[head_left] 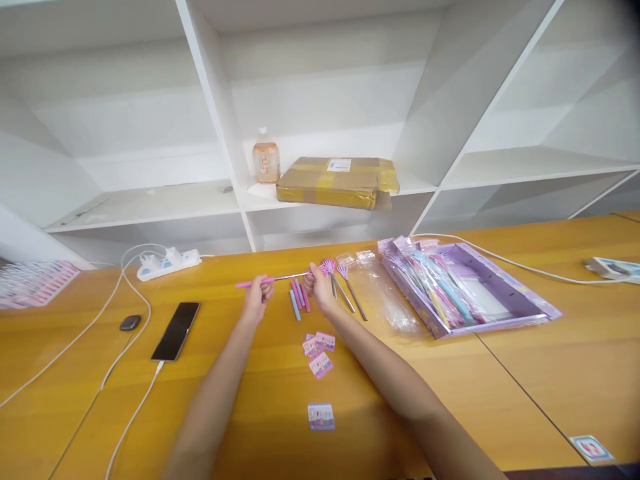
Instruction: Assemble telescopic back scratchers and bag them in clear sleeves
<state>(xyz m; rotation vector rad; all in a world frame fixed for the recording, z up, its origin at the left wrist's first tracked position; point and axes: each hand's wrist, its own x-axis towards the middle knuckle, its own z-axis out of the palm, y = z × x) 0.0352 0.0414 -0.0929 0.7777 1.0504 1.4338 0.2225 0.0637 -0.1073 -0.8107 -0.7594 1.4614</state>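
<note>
Between my two hands a pink back scratcher [287,277] with a metal rod is stretched out level. My left hand [257,299] is closed round its pink handle, and my right hand [320,289] grips the rod near the claw-shaped head. Just beneath lie several loose pink, purple and blue handle sleeves [297,303]. Right of my right hand, more back scratchers with bare metal rods [354,295] rest on the table. Small printed cards [321,365] lie in a loose group nearer to me, with a single card [321,417] in front of them.
A purple display box [517,293] holds wrapped back scratchers [443,287], with clear plastic bags [395,300] beside it. At left are a phone [176,331], a white power strip [167,264], cables and a small black object [130,323]. A carton [330,183] and a bottle [266,159] stand on the shelf.
</note>
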